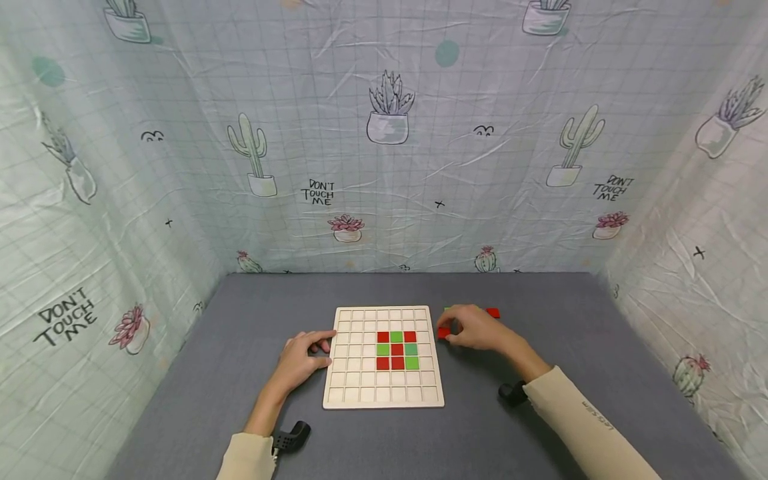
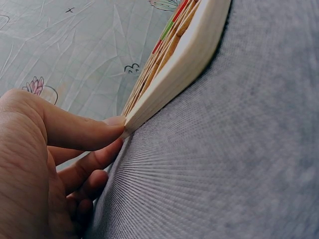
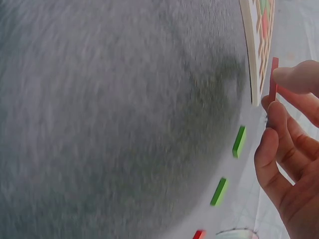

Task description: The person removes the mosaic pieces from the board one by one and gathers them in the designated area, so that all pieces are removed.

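Note:
A pale wooden board (image 1: 354, 381) with a raised square grid lies on the table. Red and green square tiles (image 1: 397, 349) fill a three-by-three block right of its middle. My left hand (image 1: 295, 361) touches the board's left edge with thumb and index finger set apart; its other fingers bend loosely below, as the left wrist view shows. Just off the board's right edge, my right hand (image 1: 475, 327) pinches a red tile (image 3: 273, 79) between thumb and fingers. In the right wrist view that tile is edge-on, close to the board's side.
Two loose green tiles (image 3: 239, 142) and a red tile (image 1: 493, 313) lie on the table beyond my right hand, partly hidden by it in the head view. The grey tabletop (image 1: 264, 300) meets printed cloth (image 1: 444, 227) at the back and sides.

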Motion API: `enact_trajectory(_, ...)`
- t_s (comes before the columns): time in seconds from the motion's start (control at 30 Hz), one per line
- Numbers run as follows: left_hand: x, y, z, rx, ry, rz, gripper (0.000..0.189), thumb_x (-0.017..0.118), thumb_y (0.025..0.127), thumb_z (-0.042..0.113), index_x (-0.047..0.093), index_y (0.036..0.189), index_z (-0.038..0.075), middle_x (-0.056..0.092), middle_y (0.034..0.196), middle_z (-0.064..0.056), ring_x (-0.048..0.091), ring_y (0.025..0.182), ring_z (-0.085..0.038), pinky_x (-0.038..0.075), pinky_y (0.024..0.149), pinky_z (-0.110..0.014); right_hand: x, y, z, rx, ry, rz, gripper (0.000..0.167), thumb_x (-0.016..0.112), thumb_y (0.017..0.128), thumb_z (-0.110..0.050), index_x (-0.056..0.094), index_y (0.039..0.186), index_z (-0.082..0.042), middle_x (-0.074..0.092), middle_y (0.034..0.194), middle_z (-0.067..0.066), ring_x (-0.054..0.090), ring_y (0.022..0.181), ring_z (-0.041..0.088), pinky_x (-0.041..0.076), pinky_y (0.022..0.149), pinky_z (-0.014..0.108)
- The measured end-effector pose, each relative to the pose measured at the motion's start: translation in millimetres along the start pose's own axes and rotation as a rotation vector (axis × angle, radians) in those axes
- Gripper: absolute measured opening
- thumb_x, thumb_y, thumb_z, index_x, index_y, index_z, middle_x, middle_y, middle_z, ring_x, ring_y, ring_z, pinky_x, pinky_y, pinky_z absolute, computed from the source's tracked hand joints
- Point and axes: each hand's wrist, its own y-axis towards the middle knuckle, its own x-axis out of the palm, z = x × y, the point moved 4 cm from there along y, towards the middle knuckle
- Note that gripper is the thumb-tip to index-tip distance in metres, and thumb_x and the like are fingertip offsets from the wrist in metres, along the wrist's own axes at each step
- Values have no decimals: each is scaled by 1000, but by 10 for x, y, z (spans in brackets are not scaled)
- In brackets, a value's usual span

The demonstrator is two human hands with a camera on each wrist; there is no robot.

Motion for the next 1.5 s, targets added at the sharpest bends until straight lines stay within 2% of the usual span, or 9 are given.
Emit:
enact_trajectory(0.33, 6, 14, -6, -5, 0, 6, 54, 80, 79, 9, 73, 131, 19, 66, 89, 11, 50, 87, -13, 28, 95, -43, -180, -96, 283, 15, -18, 41, 27, 73, 87, -7, 75, 115, -8, 74, 107, 5, 58, 74, 6, 49, 68, 27)
enact_trajectory(0.5, 7, 18, -10, -4, -2, 3, 54, 80, 78, 9, 73, 131, 19, 66, 89, 11, 49, 86, -12, 28, 94, -42, -275, -168, 474, 62, 7, 35, 29, 72, 88, -5, 75, 117, -5, 73, 110, 8, 66, 83, 14, 53, 72, 31)
enact_trajectory(0.67, 6, 20, -24, 3, 1, 7, 54, 80, 79, 9, 73, 131, 19, 66, 89, 12, 50, 87, -12, 28, 94, -43, -385, -246, 656, 128, 4, 48, 29, 72, 87, -3, 75, 116, -4, 73, 111, 12, 66, 90, 21, 54, 75, 35)
enact_trajectory(0.93, 11, 20, -21, 1, 4, 6, 54, 80, 79, 9, 72, 131, 20, 66, 89, 12, 50, 86, -12, 28, 94, -43, -569, -396, 938, 222, 62, 43, 30, 70, 90, -4, 73, 120, -1, 71, 112, 19, 62, 76, 16, 50, 64, 31)
enact_trajectory(1.03, 12, 20, -17, 2, 0, 6, 54, 80, 79, 9, 72, 132, 19, 66, 89, 11, 50, 87, -13, 28, 95, -44, -611, -450, 1067, 245, 26, 49, 31, 71, 89, -4, 73, 119, -1, 71, 111, 18, 63, 81, 20, 50, 68, 35)
enact_trajectory(1.17, 13, 15, -14, 0, -3, 10, 54, 80, 79, 8, 72, 131, 19, 66, 90, 12, 50, 87, -12, 29, 94, -43, -620, -502, 1217, 241, -65, 43, 29, 72, 86, -5, 74, 116, -2, 73, 109, 17, 67, 96, 33, 53, 80, 49)
enact_trajectory(1.27, 11, 10, -11, 3, 3, 21, 54, 80, 79, 8, 73, 131, 19, 66, 89, 12, 50, 86, -11, 28, 92, -42, -603, -535, 1295, 244, -94, 30, 29, 73, 87, -5, 75, 115, -2, 73, 111, 17, 67, 106, 39, 53, 88, 56)
enact_trajectory(1.5, 11, 7, 0, 20, 13, 32, 53, 79, 79, 9, 73, 131, 18, 66, 89, 11, 48, 85, -9, 27, 92, -42, -594, -575, 1331, 259, -102, 37, 29, 72, 87, -4, 74, 116, 1, 71, 112, 21, 66, 103, 40, 53, 84, 55)
